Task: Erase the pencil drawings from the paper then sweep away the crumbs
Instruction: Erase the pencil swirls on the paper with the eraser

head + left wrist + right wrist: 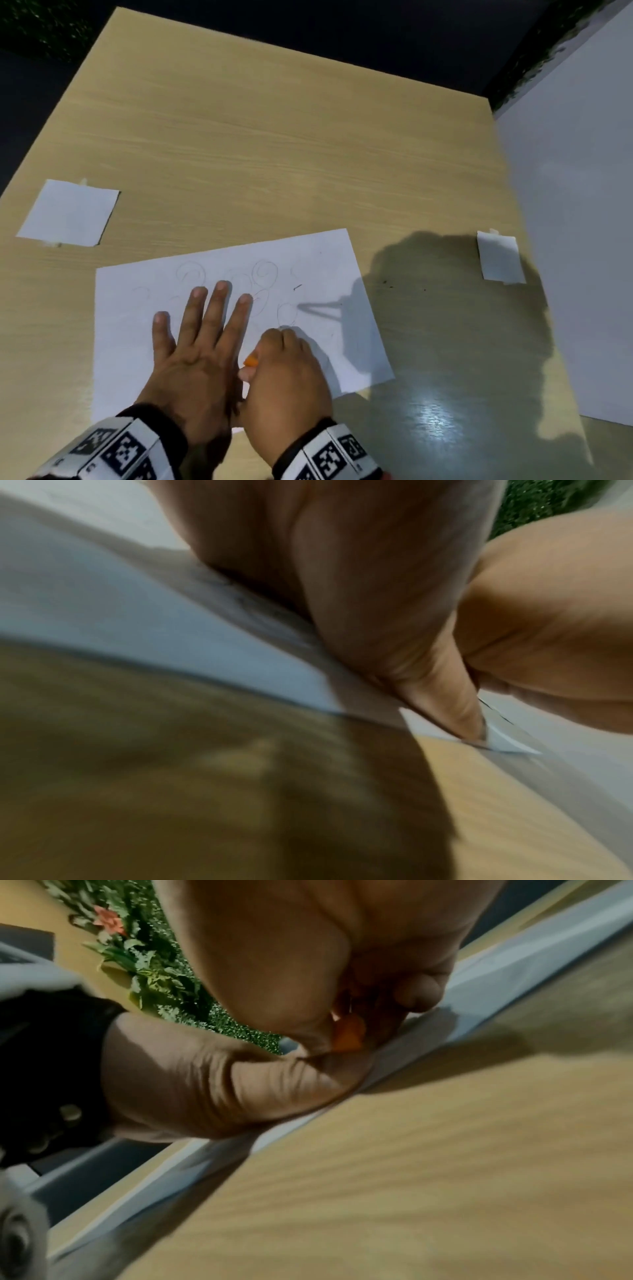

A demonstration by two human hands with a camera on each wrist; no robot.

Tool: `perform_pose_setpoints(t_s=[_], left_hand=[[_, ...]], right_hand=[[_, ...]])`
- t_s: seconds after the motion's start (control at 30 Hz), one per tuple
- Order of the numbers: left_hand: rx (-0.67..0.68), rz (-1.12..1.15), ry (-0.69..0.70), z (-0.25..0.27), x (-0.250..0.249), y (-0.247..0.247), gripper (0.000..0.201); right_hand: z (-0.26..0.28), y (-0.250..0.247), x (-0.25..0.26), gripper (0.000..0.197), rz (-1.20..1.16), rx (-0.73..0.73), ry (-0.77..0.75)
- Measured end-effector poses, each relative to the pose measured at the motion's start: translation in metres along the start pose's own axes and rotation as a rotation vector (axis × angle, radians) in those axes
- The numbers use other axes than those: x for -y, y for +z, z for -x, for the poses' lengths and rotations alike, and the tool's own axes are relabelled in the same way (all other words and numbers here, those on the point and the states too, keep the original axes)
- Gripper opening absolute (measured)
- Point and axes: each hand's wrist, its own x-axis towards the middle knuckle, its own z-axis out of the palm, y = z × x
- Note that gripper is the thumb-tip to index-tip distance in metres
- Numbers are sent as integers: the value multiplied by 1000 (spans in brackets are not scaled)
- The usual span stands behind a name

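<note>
A white paper [318,260] with faint pencil swirls [263,272] lies on the wooden table [260,154]. My left hand [202,342] lies flat on the paper with its fingers straight and spread, pressing the sheet down. Just right of it, my right hand [284,370] is curled into a fist on the paper and pinches a small orange eraser [251,361]. The eraser [347,1034] shows between thumb and fingers in the right wrist view, low against the paper [479,969]. The left wrist view is blurred, showing my palm [377,588] on the paper [137,615].
A small white paper square [68,212] is taped at the table's left, another small piece [500,257] at the right. Dark crumbs [387,282] lie on the table right of the sheet. A white panel [582,240] stands along the right side.
</note>
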Motion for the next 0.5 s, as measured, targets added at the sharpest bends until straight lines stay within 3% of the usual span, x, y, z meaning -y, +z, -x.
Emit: perform_pose_setpoints(t_s=[0.1,0.2,0.27,0.33,0.43,0.5], left_hand=[[51,36,4,-5,-2,-5,137],[144,62,-40,-4,-3,-11,143],[150,51,-42,-4,-4,-11,143],[131,86,-49,-5,-4,-9,144],[35,13,4,-4,1,1,149],[15,4,0,-4,2,3,144]], right_hand=[[-3,-20,-29,18,21,-90,104],[-9,-53,-71,6,103,-284,263],[-11,-62,-82,6,134,-336,347],[-8,-52,-66,6,80,-263,309],[7,-9,-13,12,6,51,60],[12,7,-8,13,4,32,-21]])
